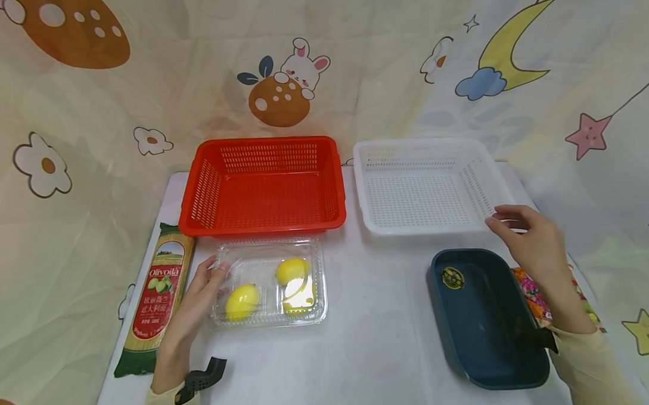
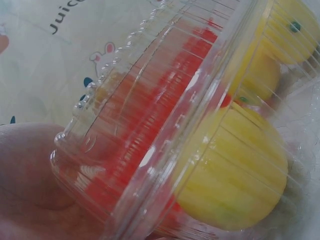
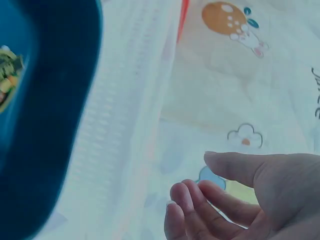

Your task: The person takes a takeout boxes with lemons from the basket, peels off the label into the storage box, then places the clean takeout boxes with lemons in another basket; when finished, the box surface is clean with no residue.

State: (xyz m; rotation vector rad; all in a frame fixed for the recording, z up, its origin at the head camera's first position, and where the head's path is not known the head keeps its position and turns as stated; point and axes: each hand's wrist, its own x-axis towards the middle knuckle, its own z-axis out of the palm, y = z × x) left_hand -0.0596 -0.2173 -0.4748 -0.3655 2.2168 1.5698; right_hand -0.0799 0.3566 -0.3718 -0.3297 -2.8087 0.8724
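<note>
My left hand [image 1: 199, 293] grips the left edge of a clear plastic clamshell box [image 1: 269, 320], just in front of the red basket. Inside the box are yellow lemons [image 1: 242, 302], partly covered by glare on the lid. In the left wrist view, the palm lies close against the ribbed side of the box, with lemons [image 2: 232, 170] showing through the plastic. My right hand [image 1: 535, 240] hovers by the front right corner of the white basket [image 1: 427, 228], thumb and loosely bent fingers apart. Nothing is between them in the right wrist view.
A red basket [image 1: 263, 228] stands at the back left. Left of the box lies a pack of Olivoilà spaghetti [image 1: 158, 292]. A dark blue tub [image 1: 484, 322] sits at the right front, with a colourful packet [image 1: 532, 296] partly hidden beneath the right forearm.
</note>
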